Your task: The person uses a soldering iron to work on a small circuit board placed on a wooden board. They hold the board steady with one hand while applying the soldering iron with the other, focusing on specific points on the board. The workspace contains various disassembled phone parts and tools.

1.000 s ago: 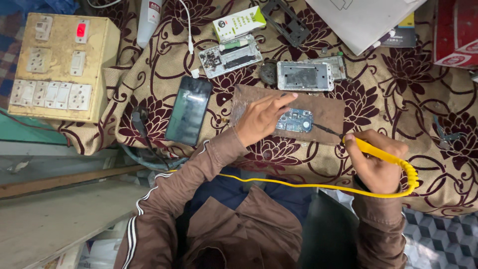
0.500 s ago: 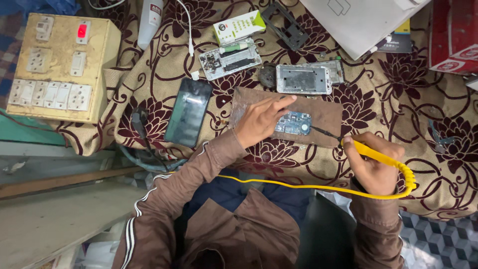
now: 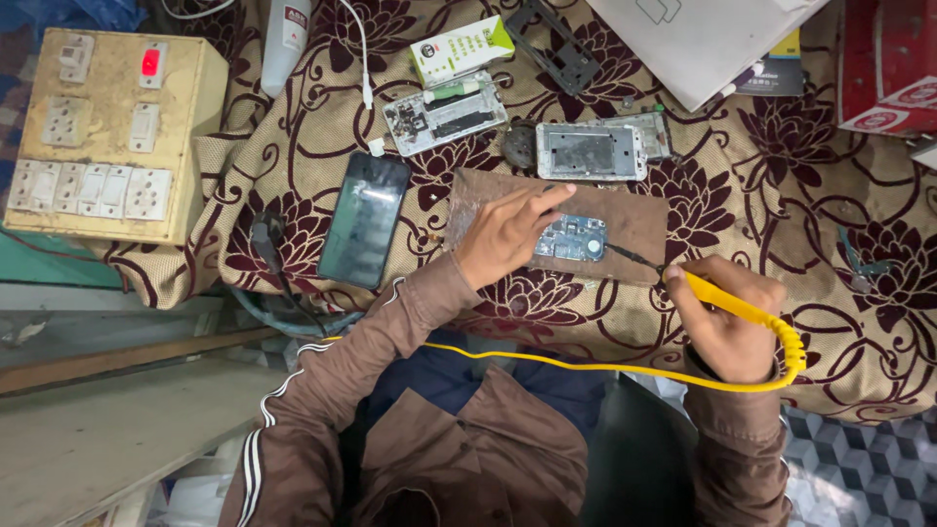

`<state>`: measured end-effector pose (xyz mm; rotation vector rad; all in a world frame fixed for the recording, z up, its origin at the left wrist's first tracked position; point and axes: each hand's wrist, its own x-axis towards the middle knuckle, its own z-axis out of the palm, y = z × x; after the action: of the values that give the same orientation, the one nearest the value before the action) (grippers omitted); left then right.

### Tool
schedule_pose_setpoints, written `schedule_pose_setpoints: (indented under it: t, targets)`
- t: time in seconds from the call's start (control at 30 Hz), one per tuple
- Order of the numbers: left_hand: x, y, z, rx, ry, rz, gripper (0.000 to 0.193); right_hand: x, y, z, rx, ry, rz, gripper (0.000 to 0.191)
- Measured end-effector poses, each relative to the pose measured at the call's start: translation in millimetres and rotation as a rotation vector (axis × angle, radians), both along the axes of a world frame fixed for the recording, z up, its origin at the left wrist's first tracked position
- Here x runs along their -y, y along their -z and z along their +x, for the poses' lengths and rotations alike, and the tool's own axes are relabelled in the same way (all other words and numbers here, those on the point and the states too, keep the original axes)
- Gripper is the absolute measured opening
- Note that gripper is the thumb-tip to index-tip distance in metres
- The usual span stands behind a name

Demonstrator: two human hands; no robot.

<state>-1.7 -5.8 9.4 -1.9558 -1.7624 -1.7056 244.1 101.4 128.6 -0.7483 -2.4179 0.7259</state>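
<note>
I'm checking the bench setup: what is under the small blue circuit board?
The blue circuit board lies on a brown board over the flowered cloth. The left hand covers its left edge, so nothing shows beneath there.
</note>
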Motion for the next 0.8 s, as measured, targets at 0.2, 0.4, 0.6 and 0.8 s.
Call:
schedule_pose_setpoints:
  t: [0.2, 0.4, 0.6, 0.8]
  targets:
    - [1.7, -3.3, 0.1, 0.043, 0.024, -0.006, 0.062, -1.8, 3.4, 0.0, -0.012, -0.006, 0.026, 0.014]
    - [1.7, -2.4, -0.1, 0.040, 0.035, -0.006, 0.065, -2.5, 3.1, 0.0, -0.017, -0.011, 0.013, 0.014]
    - [-1.2, 2.5, -0.8, -0.011, 0.043, 0.104, 0.067, -1.7, 3.4, 0.3, 0.009, 0.023, 0.006, 0.016]
    - [-1.5, 3.0, -0.7, 0.016, 0.059, 0.081, 0.066, -2.0, 3.2, 1.0, 0.005, 0.015, 0.018, 0.016]
